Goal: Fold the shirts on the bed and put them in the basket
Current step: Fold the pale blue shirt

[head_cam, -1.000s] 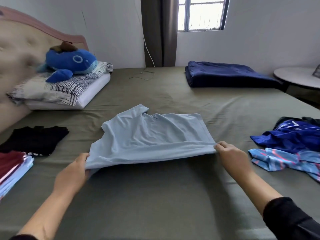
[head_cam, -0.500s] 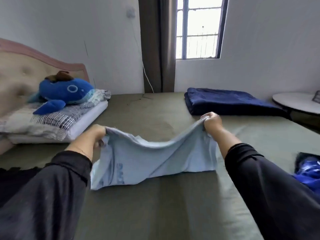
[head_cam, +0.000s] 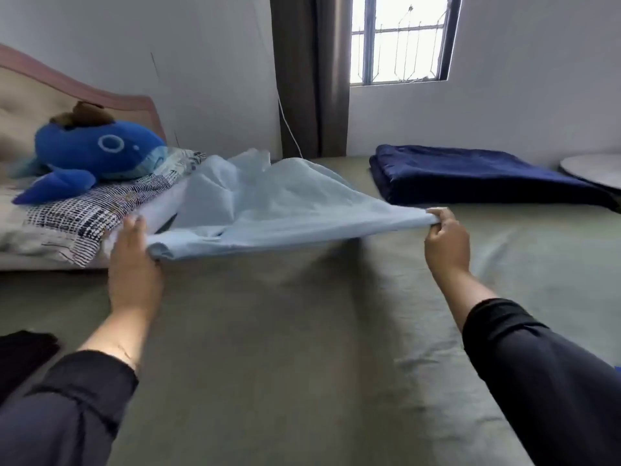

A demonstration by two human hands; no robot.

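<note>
**Light blue shirt held taut in the air over the bed**

Basket is not showing in this view; no container is visible, so nothing to report on contents; black garment is being cut off by the left frame edge, shape unclear; white round table is being clipped at the right edge; far end of the light blue shirt is billowing and blurred, its collar or sleeves are hard to make out.

Left hand is gripping the shirt's near left corner, thumb over the rolled edge, fingertips partly blurred; right hand is pinching the near right corner with fingers curled tight; the edge between them is stretching straight, with the shirt hanging clear above the olive bed sheet and casting a shadow on it.

Blue whale plush is lying on the patterned pillow at left; folded navy blanket is sitting at the far right of the bed, apart from the shirt.
</note>
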